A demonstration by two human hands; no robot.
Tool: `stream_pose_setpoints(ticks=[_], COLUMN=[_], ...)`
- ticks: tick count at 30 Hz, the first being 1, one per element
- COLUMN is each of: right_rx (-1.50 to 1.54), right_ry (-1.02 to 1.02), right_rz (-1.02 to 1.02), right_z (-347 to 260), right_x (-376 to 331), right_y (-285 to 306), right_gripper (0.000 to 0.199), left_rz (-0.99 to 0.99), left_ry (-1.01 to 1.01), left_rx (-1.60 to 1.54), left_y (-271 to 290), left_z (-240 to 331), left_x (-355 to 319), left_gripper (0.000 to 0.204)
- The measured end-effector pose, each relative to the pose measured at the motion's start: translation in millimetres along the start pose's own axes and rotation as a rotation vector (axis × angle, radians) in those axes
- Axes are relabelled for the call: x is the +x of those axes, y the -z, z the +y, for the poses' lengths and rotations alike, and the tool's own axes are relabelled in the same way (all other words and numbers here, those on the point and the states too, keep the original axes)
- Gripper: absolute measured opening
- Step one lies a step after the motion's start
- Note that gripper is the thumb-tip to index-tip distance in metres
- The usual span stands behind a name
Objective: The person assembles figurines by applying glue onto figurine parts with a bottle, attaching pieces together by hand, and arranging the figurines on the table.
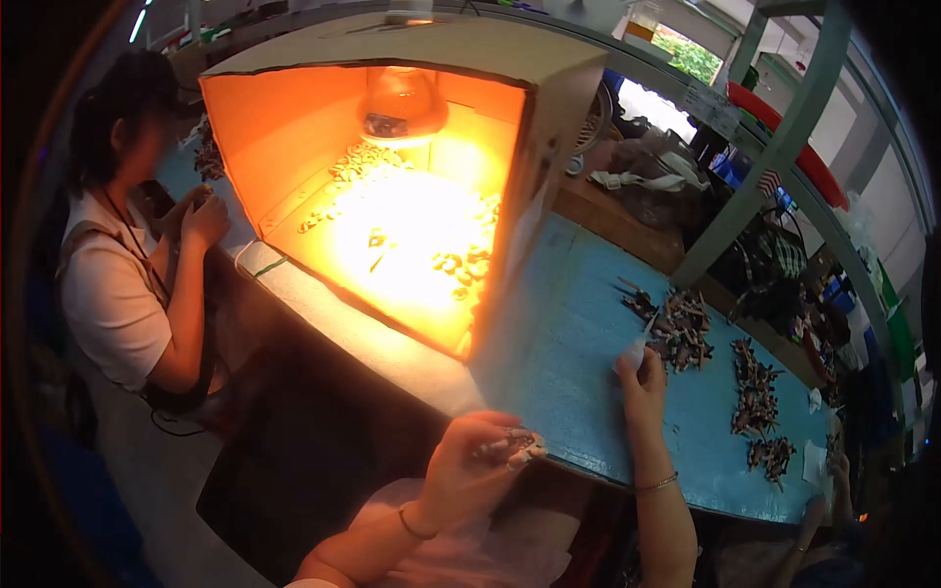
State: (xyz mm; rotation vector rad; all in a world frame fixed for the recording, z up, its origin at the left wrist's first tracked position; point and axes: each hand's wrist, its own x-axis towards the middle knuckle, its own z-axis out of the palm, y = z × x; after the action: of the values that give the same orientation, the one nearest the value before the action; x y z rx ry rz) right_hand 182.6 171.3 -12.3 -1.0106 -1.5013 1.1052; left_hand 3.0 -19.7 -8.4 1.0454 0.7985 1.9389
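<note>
My left hand is closed round a small brown-and-cream piece with stubby pale ends, close in front of me by the table's near edge. Its exact kind I cannot make out. Further right and forward, my right hand grips a small white squeeze bottle with a thin pointed nozzle tilted up. The nozzle tip points toward a pile of small dark-and-pale pieces on the blue tabletop.
An open cardboard box with a glowing lamp holds several small pieces. More piles lie to the right. A co-worker stands at left; another person's hand shows at right. A grey metal post rises behind.
</note>
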Motion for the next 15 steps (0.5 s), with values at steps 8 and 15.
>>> stream_pose_setpoints(ticks=[8,15], right_rx=[-0.750,-0.562], right_ry=[0.398,0.883], right_rz=[0.145,-0.191], right_z=[4.1,-97.0], right_x=[3.8,-76.6], right_y=[-10.3,-114.0], right_gripper=[0.029,0.014], left_rz=[0.107,0.424], left_ry=[-0.013,-0.196], left_rx=[-0.028,0.111], left_y=[43.0,81.9], left_z=[25.5,32.7], left_x=[-3.5,-7.2], left_gripper=[0.035,0.030])
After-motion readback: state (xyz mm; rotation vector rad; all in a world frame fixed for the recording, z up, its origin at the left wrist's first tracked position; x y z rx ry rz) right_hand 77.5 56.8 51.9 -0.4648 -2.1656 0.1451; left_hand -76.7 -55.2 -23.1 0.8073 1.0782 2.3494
